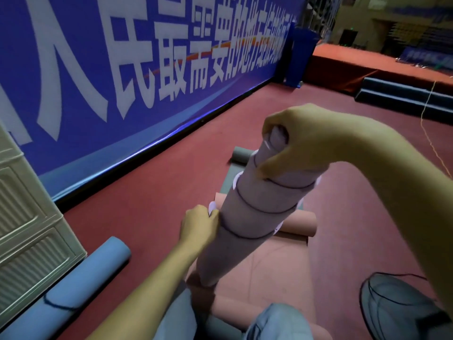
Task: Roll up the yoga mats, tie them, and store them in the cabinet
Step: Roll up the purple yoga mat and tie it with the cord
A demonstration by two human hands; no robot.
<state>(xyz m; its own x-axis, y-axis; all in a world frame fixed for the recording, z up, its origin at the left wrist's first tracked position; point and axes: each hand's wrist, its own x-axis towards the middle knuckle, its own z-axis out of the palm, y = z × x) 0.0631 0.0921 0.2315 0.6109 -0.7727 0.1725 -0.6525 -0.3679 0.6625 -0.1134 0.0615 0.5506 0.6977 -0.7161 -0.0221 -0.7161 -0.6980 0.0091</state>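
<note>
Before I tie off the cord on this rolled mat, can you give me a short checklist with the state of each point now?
1. Pale pink rolled yoga mat stands upright, tightly rolled: ok.
2. Right hand grips the top end of the roll: ok.
3. Left hand holds the roll at mid-height, pinching something white: ok.
4. Thin dark cord winds around the roll in several turns: ok.
5. Cord ends knotted: cannot tell.
6. Pale ribbed cabinet at the left open to receive the roll: cannot tell.
</note>
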